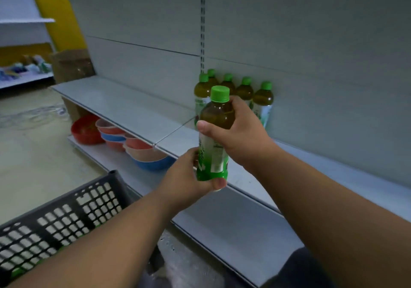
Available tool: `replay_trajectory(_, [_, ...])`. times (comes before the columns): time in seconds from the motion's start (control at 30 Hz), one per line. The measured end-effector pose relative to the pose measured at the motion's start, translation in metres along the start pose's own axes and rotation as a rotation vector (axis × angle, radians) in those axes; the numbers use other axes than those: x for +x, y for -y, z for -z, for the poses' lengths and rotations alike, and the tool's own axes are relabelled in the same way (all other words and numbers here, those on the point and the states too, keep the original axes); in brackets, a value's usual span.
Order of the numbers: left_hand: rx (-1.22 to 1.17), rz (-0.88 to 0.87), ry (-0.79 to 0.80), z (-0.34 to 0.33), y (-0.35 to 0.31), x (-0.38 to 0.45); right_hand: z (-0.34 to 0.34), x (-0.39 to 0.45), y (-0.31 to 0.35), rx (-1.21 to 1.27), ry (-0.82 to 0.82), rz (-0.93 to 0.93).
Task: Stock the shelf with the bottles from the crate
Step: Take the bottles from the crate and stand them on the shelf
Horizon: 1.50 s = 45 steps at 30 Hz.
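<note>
Spanning centre frame, grey metal shelf (pixel 133 107) carries five green-capped bottles (pixel 245 89). Black lattice plastic crate (pixel 66 216) lower left. Right hand (pixel 242 132) and left hand (pixel 189 174) fingers clasp green-capped tea bottle (pixel 216 132), airborne; risk: toppling the row.

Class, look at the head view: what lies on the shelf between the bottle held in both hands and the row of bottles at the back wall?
In the head view, only bare shelf shows between the held bottle and the row of bottles.
</note>
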State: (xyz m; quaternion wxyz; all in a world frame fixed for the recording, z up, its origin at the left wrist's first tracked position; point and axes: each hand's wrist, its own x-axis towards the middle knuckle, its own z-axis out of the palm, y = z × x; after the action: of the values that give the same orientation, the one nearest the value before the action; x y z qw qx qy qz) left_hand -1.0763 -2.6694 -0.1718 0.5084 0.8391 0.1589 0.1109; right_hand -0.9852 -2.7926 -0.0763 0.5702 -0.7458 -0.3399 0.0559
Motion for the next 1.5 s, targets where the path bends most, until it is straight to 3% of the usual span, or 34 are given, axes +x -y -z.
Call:
replay_trajectory(0.37, [0.465,-0.081,-0.006,-0.024,0.054,0.155,-0.01,0.099,-0.1,-0.093,-0.168,-0.093])
replay_trajectory(0.6, [0.802,-0.051,0.013,-0.043,0.082,0.178,-0.018,0.112,-0.119,-0.187,-0.172,-0.151])
replay_trajectory(0.87, [0.958,-0.001,0.081,-0.047,0.083,0.181,-0.015,0.093,-0.136,-0.458,-0.099,-0.26])
replay_trajectory(1.5, [0.896,0.019,0.04,-0.052,0.089,0.182,-0.035,0.184,-0.17,-0.54,-0.217,-0.215])
